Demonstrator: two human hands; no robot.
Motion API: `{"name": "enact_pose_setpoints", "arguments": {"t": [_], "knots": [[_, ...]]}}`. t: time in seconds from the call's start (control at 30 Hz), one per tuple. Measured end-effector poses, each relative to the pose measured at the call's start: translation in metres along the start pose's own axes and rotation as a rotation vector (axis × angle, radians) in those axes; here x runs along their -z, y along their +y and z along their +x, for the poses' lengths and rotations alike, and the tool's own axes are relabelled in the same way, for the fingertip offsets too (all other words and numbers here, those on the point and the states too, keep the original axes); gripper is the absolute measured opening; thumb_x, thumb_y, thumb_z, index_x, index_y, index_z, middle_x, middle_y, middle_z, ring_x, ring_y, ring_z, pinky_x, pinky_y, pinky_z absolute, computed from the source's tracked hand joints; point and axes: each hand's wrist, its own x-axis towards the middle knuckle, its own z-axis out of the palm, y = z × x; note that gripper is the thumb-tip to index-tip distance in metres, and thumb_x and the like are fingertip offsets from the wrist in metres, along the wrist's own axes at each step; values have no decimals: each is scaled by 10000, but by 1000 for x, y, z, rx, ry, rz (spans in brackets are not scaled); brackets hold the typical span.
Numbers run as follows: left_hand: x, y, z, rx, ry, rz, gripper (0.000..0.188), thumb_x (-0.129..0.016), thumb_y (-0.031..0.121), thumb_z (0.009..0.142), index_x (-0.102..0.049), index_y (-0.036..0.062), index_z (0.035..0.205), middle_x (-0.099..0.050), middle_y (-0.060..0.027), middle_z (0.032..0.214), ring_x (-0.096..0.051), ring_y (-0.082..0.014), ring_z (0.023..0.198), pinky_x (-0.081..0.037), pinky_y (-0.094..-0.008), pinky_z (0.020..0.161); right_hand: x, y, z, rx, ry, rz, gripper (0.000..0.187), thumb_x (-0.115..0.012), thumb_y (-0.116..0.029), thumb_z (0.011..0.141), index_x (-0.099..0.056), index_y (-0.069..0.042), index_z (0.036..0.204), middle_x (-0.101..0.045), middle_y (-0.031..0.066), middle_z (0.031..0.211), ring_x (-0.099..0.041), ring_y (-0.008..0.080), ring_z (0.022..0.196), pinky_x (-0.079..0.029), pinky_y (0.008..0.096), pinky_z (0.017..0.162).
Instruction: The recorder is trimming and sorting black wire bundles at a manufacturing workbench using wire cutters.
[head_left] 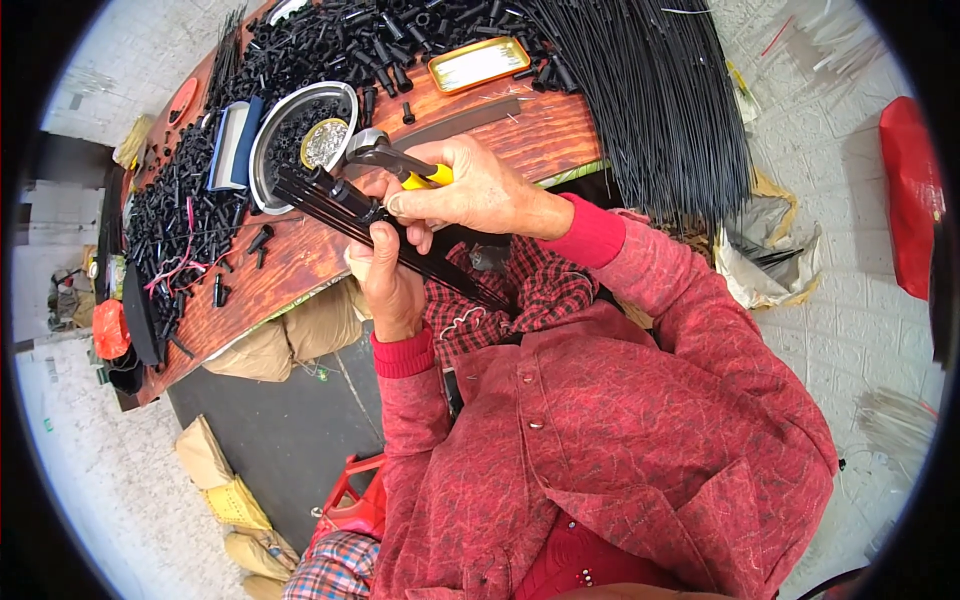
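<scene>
My left hand (388, 285) is closed around a bundle of thin black rods (318, 207), which slants from above the metal bowl down toward my lap. The thumb points up along it. My right hand (475, 188) holds pliers (378, 152) with yellow grips (441, 175); their head points left over the bowl's edge. The thumb and fingertips of that same hand pinch at the bundle, close to the left thumb. A small black part (368, 210) shows there among the rods. What exactly the right fingertips hold is too small to tell.
A metal bowl (264, 180) holds black bits and a round tin (325, 143) of silvery pieces. Around it lie heaped black tubular parts (330, 50), a blue tray (236, 145), a yellow-rimmed tin (480, 64) and a flat bar (460, 122). Long black rods (660, 110) overhang the table's right edge.
</scene>
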Motion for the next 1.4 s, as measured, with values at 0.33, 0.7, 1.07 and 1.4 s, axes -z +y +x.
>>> {"name": "enact_pose_setpoints", "arguments": {"t": [0.33, 0.7, 1.07, 1.4], "knots": [[-1, -1, -1, -10, 54, 32, 436, -664, 280, 944, -501, -6, 1230, -581, -55, 919, -539, -125, 711, -448, -266, 613, -5, 1, -2, 123, 82, -285, 133, -663, -99, 896, -663, 18, 959, -662, 37, 737, -646, 97, 621, -519, 248, 555], [8, -1, -1, 60, -26, 18, 228, -547, 250, 1015, -545, 22, 997, -556, -48, 831, -514, -139, 710, -419, -270, 611, -6, -17, -1, 70, 129, -614, 128, -690, -100, 880, -616, 0, 850, -654, 60, 723, -644, 120, 647, -495, 272, 565], [0, 3, 7, 2, -59, -59, 555, -629, 303, 966, -431, -3, 1384, -487, -20, 796, -458, -112, 689, -375, -237, 575, 47, -22, -23, -325, -224, -445, 417, -535, -432, 990, -616, -23, 1003, -625, 8, 752, -528, 66, 620, -430, 219, 543], [1, 0, 5, -31, -50, -28, 500, -604, 279, 983, -434, -1, 1360, -475, -21, 759, -453, -120, 672, -380, -251, 584, 40, -45, -5, -315, -461, -651, 325, -485, -267, 1025, -589, 36, 1081, -681, 80, 900, -634, 131, 758, -536, 286, 708]]}}
